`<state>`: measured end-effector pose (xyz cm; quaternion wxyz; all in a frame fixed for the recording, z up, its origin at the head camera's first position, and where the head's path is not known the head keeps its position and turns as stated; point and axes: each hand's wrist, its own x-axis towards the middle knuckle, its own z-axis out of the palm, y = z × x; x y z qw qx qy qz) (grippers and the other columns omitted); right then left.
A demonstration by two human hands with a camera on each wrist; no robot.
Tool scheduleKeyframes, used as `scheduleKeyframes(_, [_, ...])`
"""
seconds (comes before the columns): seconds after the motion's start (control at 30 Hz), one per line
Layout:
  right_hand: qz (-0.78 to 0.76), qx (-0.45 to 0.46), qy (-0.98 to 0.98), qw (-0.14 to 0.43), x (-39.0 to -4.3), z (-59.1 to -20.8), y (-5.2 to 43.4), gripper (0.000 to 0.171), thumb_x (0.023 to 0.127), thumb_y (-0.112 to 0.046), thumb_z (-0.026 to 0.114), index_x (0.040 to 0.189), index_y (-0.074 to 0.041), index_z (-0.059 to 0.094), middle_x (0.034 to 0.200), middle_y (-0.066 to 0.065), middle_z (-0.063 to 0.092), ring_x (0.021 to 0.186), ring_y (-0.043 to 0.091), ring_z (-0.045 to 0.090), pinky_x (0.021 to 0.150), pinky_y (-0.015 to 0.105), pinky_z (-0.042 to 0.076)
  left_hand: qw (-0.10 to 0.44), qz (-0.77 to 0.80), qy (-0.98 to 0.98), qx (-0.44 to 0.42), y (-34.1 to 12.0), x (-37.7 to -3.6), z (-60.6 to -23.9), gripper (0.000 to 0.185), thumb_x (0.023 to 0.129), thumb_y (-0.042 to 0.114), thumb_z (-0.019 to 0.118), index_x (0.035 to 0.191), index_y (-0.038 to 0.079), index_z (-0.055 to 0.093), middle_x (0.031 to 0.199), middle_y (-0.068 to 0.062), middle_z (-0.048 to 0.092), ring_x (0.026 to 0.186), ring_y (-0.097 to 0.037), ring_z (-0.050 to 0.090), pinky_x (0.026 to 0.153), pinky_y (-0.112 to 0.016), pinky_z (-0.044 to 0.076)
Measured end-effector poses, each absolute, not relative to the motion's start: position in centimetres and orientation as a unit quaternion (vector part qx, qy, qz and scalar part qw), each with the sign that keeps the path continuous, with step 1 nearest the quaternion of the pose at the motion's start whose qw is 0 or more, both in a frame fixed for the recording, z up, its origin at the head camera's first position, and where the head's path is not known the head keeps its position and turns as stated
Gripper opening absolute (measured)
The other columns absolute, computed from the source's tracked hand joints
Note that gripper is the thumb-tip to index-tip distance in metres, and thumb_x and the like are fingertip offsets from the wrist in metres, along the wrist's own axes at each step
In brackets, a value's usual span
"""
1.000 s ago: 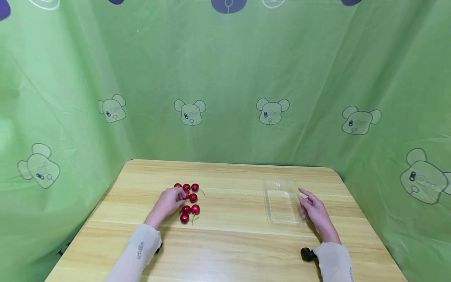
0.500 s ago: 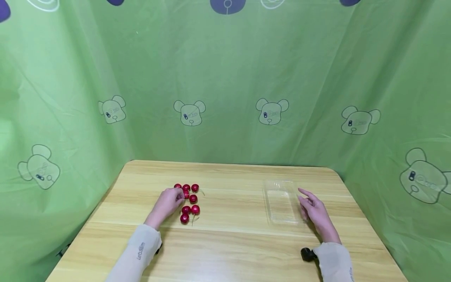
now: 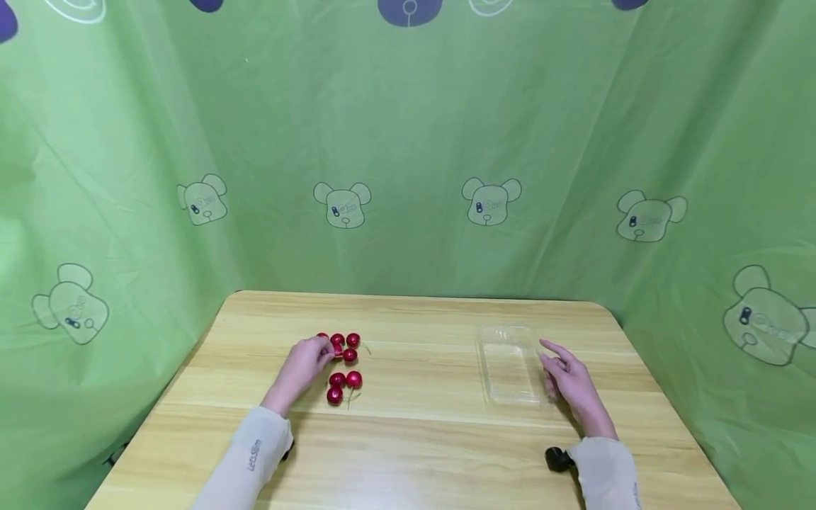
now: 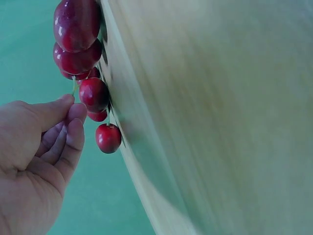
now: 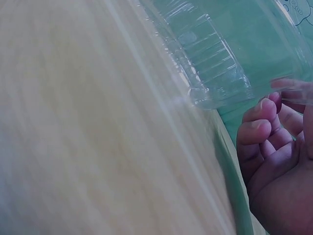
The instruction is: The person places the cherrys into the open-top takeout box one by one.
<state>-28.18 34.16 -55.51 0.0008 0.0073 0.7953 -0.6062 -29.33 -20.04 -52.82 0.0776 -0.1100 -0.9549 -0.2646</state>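
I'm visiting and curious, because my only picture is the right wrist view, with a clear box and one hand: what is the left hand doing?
Observer: The left hand seems to pinch a cherry stem.

Visitor: Oh, fruit! Is there just one cherry?

Observer: No, several cherries lie on the table; three of them sit together, a little apart from the rest.

Visitor: And where are they compared with my box?

Observer: In the head view they lie to the left of the clear box, with bare wood in between.
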Motion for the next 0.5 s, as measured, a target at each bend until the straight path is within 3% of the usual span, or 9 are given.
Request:
scheduleKeyframes(0.2, [-0.604, -0.001, 0.797, -0.005, -28.37, -55.34, 34.1, 0.061, 0.11, -0.033, 0.051, 0.16, -0.003, 0.032, 0.075, 0.0, 0.056, 0.054, 0.009, 0.051, 0.05, 0.029, 0.051, 0.089, -0.283, -0.949, -0.106, -19.93, -29.38, -52.46, 0.004, 0.093, 0.007, 0.075, 0.092, 0.006, 0.071, 0.084, -0.002, 0.071, 0.074, -0.012, 0.063, 0.073, -0.031, 0.059])
scheduleKeyframes(0.5, [-0.604, 0.01, 0.797, -0.002, -28.2, -55.4, 34.09, 0.061, 0.11, -0.033, 0.052, 0.16, -0.005, 0.033, 0.076, 0.0, 0.056, 0.055, 0.009, 0.052, 0.05, 0.028, 0.051, 0.092, -0.297, -0.944, -0.113, -19.49, -29.25, -51.8, 0.006, 0.095, 0.011, 0.073, 0.093, 0.006, 0.071, 0.087, -0.003, 0.072, 0.079, -0.015, 0.065, 0.079, -0.037, 0.06])
